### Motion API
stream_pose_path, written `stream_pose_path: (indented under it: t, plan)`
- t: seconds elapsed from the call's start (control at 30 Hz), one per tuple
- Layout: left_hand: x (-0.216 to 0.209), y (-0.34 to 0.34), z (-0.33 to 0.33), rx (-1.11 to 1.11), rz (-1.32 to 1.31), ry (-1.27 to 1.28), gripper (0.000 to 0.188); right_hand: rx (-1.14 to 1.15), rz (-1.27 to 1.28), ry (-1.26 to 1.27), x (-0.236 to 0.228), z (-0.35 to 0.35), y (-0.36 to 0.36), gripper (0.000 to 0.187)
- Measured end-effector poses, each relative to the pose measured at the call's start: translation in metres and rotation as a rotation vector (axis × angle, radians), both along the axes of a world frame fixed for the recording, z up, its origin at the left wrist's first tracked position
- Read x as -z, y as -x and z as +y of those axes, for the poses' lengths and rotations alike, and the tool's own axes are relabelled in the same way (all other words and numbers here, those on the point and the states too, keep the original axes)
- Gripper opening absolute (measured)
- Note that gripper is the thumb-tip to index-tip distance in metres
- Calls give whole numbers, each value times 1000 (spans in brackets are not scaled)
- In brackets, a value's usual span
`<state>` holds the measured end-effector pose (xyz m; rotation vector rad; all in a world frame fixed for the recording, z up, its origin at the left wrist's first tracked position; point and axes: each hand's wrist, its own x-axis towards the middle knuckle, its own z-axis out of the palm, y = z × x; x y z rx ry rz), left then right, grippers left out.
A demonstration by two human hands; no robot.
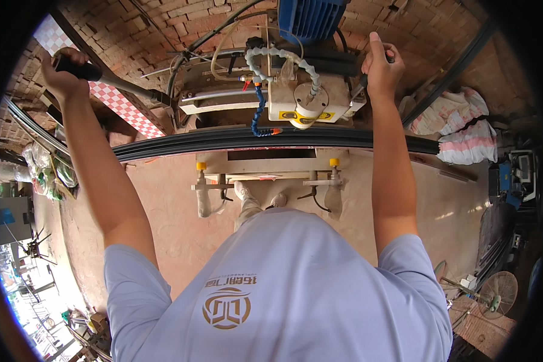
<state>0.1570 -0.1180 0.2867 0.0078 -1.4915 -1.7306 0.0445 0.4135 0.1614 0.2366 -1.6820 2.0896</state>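
Observation:
My left hand (65, 77) is wrapped round the black grip of a long metal lever (130, 87), which runs to the left end of a machine. On the other side, my right hand (382, 71) is closed round a second lever handle (359, 90), thumb pointing up. Between them stands the machine's white head (311, 99), with a blue finned motor (311, 21) behind it. A blue jointed hose (260, 108) with an orange tip hangs down, and a grey jointed hose (280, 53) arches above. Long dark profiles (223, 142) lie crosswise in front of the head.
Two yellow-topped fittings with cloudy bottles (203, 196) sit on the machine's near side. White sacks (455, 120) lie at right, with a fan (498, 294) nearer me. A brick wall (145, 30) stands behind, and a red-and-white checked strip (123, 108) at left.

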Motion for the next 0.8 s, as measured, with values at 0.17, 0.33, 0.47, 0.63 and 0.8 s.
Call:
stream_pose_path:
  t: [0.17, 0.33, 0.47, 0.63, 0.8]
  plan:
    - [9, -21, 7, -11, 62, -1, 44, -4, -51, 30, 1, -1, 1, 33]
    - [25, -51, 13, 39, 118, -37, 42, -19, -28, 38, 5, -2, 3, 33]
    - [43, -79, 16, 86, 147, -75, 41, -24, -44, 30, 9, -1, 5, 32]
    - [61, -99, 13, 125, 183, -49, 43, -33, -41, 13, 14, 0, 5, 30]
    - [65, -104, 11, 97, 178, -34, 42, -37, -70, 18, 14, 0, 5, 29]
